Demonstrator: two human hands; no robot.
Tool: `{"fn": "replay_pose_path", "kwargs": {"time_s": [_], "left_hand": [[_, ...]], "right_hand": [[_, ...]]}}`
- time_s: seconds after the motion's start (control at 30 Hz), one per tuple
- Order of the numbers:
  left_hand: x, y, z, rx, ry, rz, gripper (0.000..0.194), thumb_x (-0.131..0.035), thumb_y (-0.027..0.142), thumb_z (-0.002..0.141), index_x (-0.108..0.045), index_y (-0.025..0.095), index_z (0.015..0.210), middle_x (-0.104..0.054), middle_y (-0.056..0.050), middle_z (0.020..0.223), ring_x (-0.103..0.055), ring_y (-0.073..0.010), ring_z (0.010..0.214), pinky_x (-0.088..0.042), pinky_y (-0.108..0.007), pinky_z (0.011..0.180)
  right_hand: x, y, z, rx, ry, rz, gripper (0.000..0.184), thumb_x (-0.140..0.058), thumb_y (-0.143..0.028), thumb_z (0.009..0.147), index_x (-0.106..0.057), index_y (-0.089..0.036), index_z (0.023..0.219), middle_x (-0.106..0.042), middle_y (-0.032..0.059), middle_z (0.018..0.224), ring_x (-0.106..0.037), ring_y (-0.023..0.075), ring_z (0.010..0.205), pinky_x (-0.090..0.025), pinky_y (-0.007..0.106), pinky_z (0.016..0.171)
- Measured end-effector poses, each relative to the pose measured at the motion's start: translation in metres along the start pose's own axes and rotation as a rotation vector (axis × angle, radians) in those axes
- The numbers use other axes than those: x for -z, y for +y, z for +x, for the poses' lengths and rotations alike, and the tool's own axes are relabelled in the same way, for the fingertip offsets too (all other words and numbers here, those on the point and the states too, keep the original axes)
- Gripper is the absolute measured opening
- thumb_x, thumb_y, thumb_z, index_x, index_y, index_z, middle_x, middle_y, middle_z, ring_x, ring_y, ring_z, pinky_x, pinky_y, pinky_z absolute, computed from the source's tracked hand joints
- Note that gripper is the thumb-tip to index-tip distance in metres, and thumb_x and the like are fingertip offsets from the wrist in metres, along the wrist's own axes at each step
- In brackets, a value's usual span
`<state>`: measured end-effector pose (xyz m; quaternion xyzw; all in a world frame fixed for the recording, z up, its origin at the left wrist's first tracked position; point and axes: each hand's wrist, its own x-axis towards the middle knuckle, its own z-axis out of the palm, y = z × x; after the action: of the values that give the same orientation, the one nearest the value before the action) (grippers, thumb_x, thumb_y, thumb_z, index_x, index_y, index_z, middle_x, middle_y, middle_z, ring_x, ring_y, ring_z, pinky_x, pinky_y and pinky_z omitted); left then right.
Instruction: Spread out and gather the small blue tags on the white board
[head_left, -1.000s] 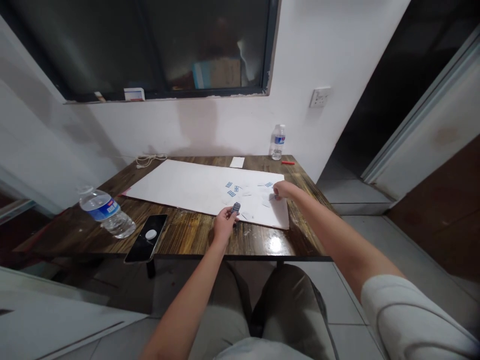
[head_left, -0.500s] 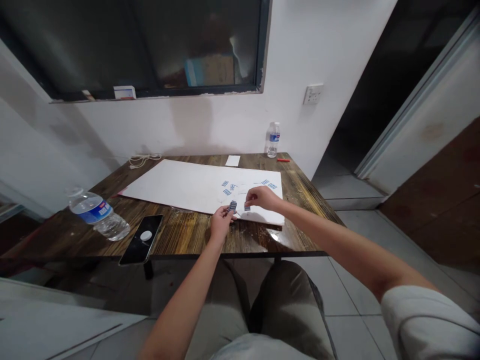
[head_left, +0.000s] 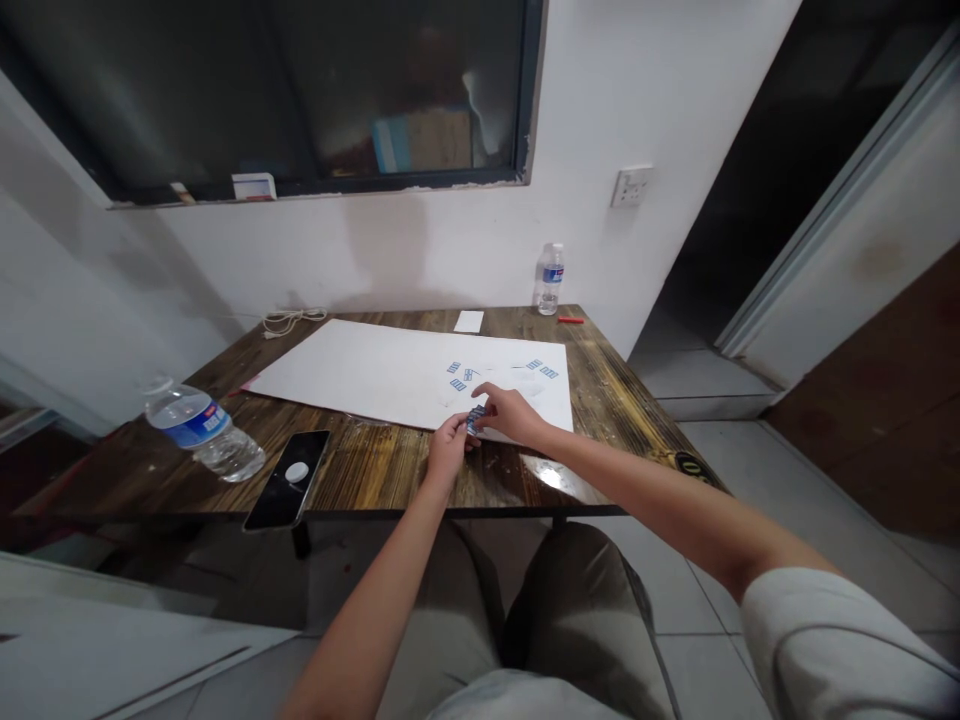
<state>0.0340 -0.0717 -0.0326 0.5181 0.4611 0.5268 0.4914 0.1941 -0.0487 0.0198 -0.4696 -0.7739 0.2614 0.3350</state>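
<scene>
My left hand (head_left: pixel 447 448) is closed on a small stack of blue-backed cards (head_left: pixel 474 417) at the near edge of a white board (head_left: pixel 375 372) on the wooden table (head_left: pixel 375 470). My right hand (head_left: pixel 508 413) has its fingers pinched at the same stack, touching it. Several blue cards (head_left: pixel 454 377) and two more blue cards (head_left: pixel 541 368) lie on the board beyond the hands.
A water bottle (head_left: pixel 196 433) lies on its side at the near left, with a black phone (head_left: pixel 288 478) and a small white disc on it beside it. Another bottle (head_left: pixel 550 280) stands at the back, near a red pen (head_left: pixel 571 320), a white slip (head_left: pixel 469 321) and a coiled cable (head_left: pixel 289 320).
My right hand came back from the far right of the board with a card and now meets the stack in my left hand. My left hand stayed put.
</scene>
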Motion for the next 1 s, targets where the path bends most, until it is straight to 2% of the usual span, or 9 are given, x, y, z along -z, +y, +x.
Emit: {"fn": "replay_pose_path", "kwargs": {"time_s": [0.17, 0.3, 0.4, 0.53, 0.6, 0.67, 0.73, 0.8, 1.0], "left_hand": [[0.0, 0.003, -0.002, 0.03, -0.024, 0.017, 0.031, -0.058, 0.034, 0.078, -0.069, 0.015, 0.099, -0.069, -0.003, 0.067, -0.063, -0.0147, 0.056, -0.043, -0.023, 0.053], [-0.002, 0.006, -0.003, -0.022, -0.036, 0.078, 0.032, -0.061, 0.038, 0.076, -0.069, 0.015, 0.096, -0.068, -0.003, 0.069, -0.061, -0.0136, 0.055, -0.042, -0.022, 0.051], [-0.003, 0.006, -0.003, -0.045, -0.035, 0.111, 0.032, -0.064, 0.037, 0.073, -0.068, 0.014, 0.095, -0.069, -0.003, 0.072, -0.06, -0.0121, 0.054, -0.042, -0.022, 0.051], [-0.002, 0.005, -0.003, -0.03, -0.008, 0.112, 0.033, -0.063, 0.037, 0.073, -0.068, 0.014, 0.096, -0.07, -0.004, 0.074, -0.059, -0.011, 0.053, -0.043, -0.021, 0.051], [-0.001, 0.005, -0.003, -0.032, -0.002, 0.112, 0.032, -0.064, 0.037, 0.073, -0.069, 0.014, 0.095, -0.07, -0.004, 0.075, -0.059, -0.0107, 0.053, -0.043, -0.021, 0.052], [-0.001, 0.006, -0.004, -0.034, 0.002, 0.11, 0.032, -0.064, 0.037, 0.073, -0.069, 0.014, 0.094, -0.07, -0.004, 0.074, -0.059, -0.0106, 0.053, -0.043, -0.021, 0.051], [-0.001, 0.007, -0.004, -0.032, 0.005, 0.103, 0.031, -0.064, 0.036, 0.072, -0.069, 0.014, 0.093, -0.07, -0.004, 0.073, -0.059, -0.0104, 0.052, -0.043, -0.021, 0.05], [-0.002, 0.008, -0.003, -0.026, 0.01, 0.096, 0.03, -0.064, 0.035, 0.072, -0.069, 0.014, 0.092, -0.07, -0.004, 0.073, -0.059, -0.0101, 0.051, -0.042, -0.021, 0.05], [-0.002, 0.009, -0.003, -0.022, 0.026, 0.095, 0.027, -0.064, 0.034, 0.072, -0.069, 0.014, 0.09, -0.07, -0.004, 0.073, -0.058, -0.01, 0.051, -0.042, -0.02, 0.049]], "right_hand": [[0.006, 0.0, -0.001, 0.014, -0.029, -0.078, 0.011, -0.075, -0.015, 0.072, -0.069, -0.018, 0.08, -0.062, -0.0025, 0.066, -0.054, 0.0117, 0.063, -0.033, 0.022, 0.06], [0.009, -0.001, -0.003, 0.006, -0.048, -0.095, 0.007, -0.075, -0.018, 0.075, -0.07, -0.017, 0.08, -0.063, -0.002, 0.064, -0.055, 0.0117, 0.062, -0.032, 0.021, 0.058], [0.016, 0.007, -0.001, 0.043, -0.089, -0.041, 0.004, -0.069, -0.019, 0.082, -0.071, -0.017, 0.085, -0.065, -0.0017, 0.063, -0.056, 0.0115, 0.06, -0.035, 0.021, 0.059], [0.045, 0.033, 0.007, 0.014, 0.017, -0.14, 0.017, -0.055, -0.024, 0.093, -0.072, -0.018, 0.092, -0.071, 0.0015, 0.072, -0.06, 0.0135, 0.065, -0.039, 0.023, 0.063], [0.067, 0.05, 0.012, -0.018, 0.061, -0.319, 0.021, -0.052, -0.017, 0.093, -0.071, -0.019, 0.101, -0.074, 0.005, 0.087, -0.063, 0.0164, 0.079, -0.041, 0.025, 0.07], [0.09, 0.066, 0.016, -0.011, 0.073, -0.591, 0.024, -0.051, -0.014, 0.093, -0.071, -0.018, 0.106, -0.072, 0.011, 0.103, -0.061, 0.0214, 0.093, -0.04, 0.028, 0.074], [0.11, 0.08, 0.02, 0.044, -0.045, -0.832, 0.026, -0.05, -0.012, 0.092, -0.071, -0.016, 0.108, -0.07, 0.0145, 0.106, -0.058, 0.0247, 0.098, -0.039, 0.031, 0.076], [0.124, 0.091, 0.027, 0.087, -0.147, -0.966, 0.029, -0.055, -0.011, 0.089, -0.07, -0.019, 0.112, -0.068, 0.0138, 0.111, -0.056, 0.0252, 0.102, -0.037, 0.031, 0.076], [0.138, 0.109, 0.061, 0.063, -0.353, -1.05, 0.035, -0.073, -0.019, 0.079, -0.07, -0.026, 0.113, -0.063, 0.0112, 0.118, -0.051, 0.0259, 0.11, -0.035, 0.028, 0.073]]}}
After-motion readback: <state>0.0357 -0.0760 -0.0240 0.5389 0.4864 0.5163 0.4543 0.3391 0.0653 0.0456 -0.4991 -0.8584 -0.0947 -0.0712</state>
